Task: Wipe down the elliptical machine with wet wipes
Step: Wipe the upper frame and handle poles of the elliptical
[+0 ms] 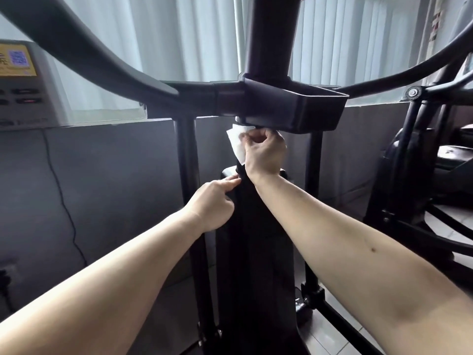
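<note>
Leftward, blurred QR label [16,60]; wipe [236,143] against elliptical [281,103].

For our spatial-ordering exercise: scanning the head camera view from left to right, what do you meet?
White kiosk → black cable → left hand → wet wipe → right hand → second exercise machine.

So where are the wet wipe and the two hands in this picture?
wet wipe [236,144]: head view, middle of the white sheet
right hand [265,152]: head view, back of the hand gripping the wet wipe
left hand [212,201]: head view, back of the hand
</note>
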### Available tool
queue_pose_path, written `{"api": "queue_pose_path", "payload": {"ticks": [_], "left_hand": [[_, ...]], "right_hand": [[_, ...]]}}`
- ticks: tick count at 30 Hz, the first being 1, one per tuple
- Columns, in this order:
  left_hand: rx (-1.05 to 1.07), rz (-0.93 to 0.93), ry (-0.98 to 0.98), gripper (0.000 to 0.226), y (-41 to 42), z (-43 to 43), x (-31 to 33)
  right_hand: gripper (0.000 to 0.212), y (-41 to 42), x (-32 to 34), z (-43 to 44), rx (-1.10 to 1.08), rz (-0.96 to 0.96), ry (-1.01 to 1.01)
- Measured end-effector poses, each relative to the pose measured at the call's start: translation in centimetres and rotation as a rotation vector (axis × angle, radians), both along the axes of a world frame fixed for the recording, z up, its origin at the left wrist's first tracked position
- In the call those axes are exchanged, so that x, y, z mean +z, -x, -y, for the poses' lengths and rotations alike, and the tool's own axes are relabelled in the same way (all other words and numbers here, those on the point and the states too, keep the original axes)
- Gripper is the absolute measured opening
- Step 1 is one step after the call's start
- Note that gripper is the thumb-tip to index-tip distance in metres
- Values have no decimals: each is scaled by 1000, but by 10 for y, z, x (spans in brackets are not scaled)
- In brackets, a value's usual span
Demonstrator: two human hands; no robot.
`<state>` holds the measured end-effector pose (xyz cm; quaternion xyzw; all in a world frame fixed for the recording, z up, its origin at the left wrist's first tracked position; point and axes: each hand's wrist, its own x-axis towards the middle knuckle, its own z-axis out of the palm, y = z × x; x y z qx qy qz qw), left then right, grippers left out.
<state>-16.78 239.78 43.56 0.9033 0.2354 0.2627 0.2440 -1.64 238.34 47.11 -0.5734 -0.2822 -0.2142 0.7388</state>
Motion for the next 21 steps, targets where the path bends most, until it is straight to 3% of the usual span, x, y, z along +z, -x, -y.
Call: {"api": "queue_pose_path", "payload": {"ticks": [7, 11, 15, 18, 21], "left_hand": [[33, -43, -98, 69, -3, -4, -6], [24, -42, -137, 69, -4, -4, -6], [19, -37, -143, 69, -4, -6, -8], [21, -23, -156, 69, -5, -6, -11], [33, -22, -161, 70, -6, -7, -11]], "right_hand": [[21, -8, -38, 17, 44, 42, 360], [4, -23, -20, 28, 51, 0, 238], [14, -48, 0, 31, 142, -169, -7], [4, -48, 5, 34, 133, -228, -39], [5, -52, -24, 33, 166, -237, 101]]}}
